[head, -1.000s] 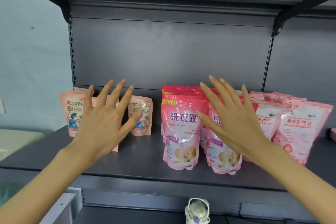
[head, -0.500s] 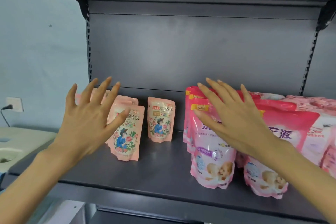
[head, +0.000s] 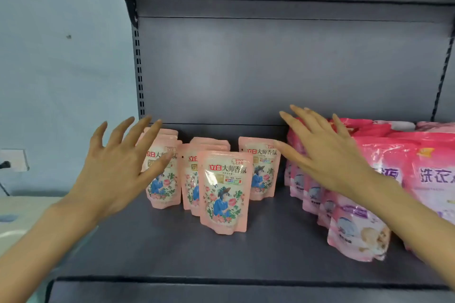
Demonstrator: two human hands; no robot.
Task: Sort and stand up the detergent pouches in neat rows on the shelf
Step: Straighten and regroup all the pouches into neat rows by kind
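Your view has swung to the left end of the shelf (head: pixel 221 258), so the small floral pouches (head: pixel 224 192) are front and centre now. They're upright but bunched unevenly near the back-left corner. Your left hand (head: pixel 115 170) and right hand (head: pixel 327 155) stay spread flat, holding nothing. The big pink pouches (head: pixel 357 226) fill the right side. I'd guess the small ones get straightened next.
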